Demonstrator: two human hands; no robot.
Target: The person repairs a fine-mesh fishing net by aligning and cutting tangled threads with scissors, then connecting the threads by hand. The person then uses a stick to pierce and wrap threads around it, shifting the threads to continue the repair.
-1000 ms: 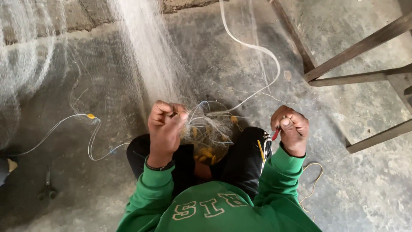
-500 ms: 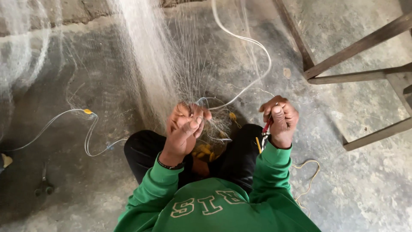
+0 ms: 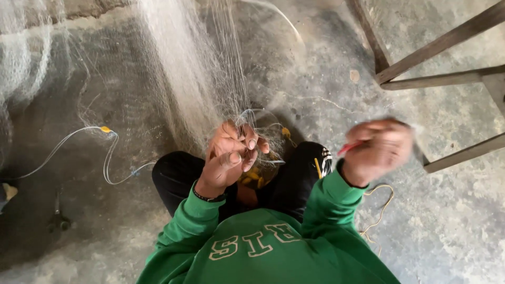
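Note:
A fine white fishing net (image 3: 184, 79) hangs down in front of me and gathers at my knees. My left hand (image 3: 231, 155) pinches a bunch of its mesh and a thin white cord (image 3: 252, 115) just above my lap. My right hand (image 3: 381, 150) is blurred with motion out to the right, closed on a small red tool (image 3: 350, 148) whose tip points left. I sit on a grey concrete floor in a green sweatshirt and dark trousers. Something yellow (image 3: 255, 176) lies between my knees, mostly hidden by my left hand.
A white line (image 3: 79, 142) with a small yellow float (image 3: 105, 129) loops across the floor at left. Wooden frame legs and rails (image 3: 436, 44) stand at upper right. More net is bunched at upper left (image 3: 23, 58). A thin yellowish string (image 3: 381, 210) lies by my right side.
My right hand has swung out to the right and away from the net, pulling the tool with it. My left hand has stayed at the net, gripping the mesh.

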